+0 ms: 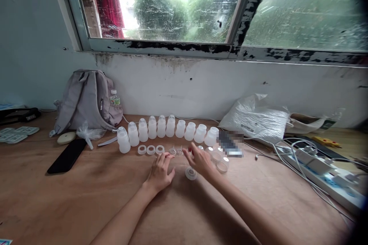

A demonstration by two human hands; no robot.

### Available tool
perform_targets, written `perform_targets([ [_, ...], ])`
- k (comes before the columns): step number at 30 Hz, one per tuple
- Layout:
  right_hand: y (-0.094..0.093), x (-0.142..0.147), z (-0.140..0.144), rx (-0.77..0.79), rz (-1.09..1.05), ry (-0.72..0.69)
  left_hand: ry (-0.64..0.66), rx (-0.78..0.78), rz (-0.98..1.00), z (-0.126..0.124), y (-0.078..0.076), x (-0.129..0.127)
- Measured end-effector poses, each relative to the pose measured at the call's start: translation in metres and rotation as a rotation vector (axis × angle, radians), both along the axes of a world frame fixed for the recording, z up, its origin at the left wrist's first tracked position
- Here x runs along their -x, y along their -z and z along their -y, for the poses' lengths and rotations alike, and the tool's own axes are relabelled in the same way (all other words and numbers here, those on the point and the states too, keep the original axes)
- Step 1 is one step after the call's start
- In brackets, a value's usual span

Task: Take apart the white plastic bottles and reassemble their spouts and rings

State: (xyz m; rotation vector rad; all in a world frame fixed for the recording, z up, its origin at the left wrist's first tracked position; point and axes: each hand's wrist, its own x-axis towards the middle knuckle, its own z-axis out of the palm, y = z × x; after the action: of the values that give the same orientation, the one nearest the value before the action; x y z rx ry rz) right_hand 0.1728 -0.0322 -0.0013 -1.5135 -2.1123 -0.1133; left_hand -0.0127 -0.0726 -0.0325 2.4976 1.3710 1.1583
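Note:
A curved row of small translucent white bottles (161, 128) stands on the wooden table (86, 199) near the wall. In front of them lie three white rings (150, 149) and small clear parts (176, 151). My left hand (160, 172) rests flat on the table just below those parts, fingers apart, holding nothing. My right hand (198, 160) hovers beside it with spread fingers, above a clear round cap (190, 173) and next to several clear caps (220, 162).
A grey backpack (86, 101) with a water bottle leans on the wall at left; a black phone (67, 155) lies before it. A white plastic bag (255, 118), a power strip (322, 170) and tangled cables sit at right. A window is above.

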Motion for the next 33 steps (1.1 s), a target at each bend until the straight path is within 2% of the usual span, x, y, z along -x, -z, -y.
perform_targets([
  [3,0.025,-0.006,0.031,0.049,-0.037,-0.003,0.025,0.012,-0.007,0.001,0.003,-0.002],
  [7,0.038,-0.003,0.042,0.093,-0.063,-0.009,0.049,0.042,-0.035,0.002,0.003,-0.002],
  [10,0.041,0.004,0.044,0.092,-0.129,-0.047,0.11,0.067,-0.065,0.005,-0.002,-0.002],
  [15,0.04,0.01,0.049,0.076,-0.238,-0.206,0.247,0.126,-0.104,0.012,-0.01,-0.004],
  [24,0.038,0.006,0.052,0.074,-0.261,-0.312,0.3,0.151,-0.142,0.011,-0.005,-0.009],
  [28,0.039,0.007,0.054,0.065,-0.27,-0.312,0.304,0.152,-0.142,0.012,-0.008,-0.01],
  [33,0.041,0.007,0.053,0.036,-0.378,-0.287,0.282,0.173,-0.091,0.014,-0.011,-0.013],
])
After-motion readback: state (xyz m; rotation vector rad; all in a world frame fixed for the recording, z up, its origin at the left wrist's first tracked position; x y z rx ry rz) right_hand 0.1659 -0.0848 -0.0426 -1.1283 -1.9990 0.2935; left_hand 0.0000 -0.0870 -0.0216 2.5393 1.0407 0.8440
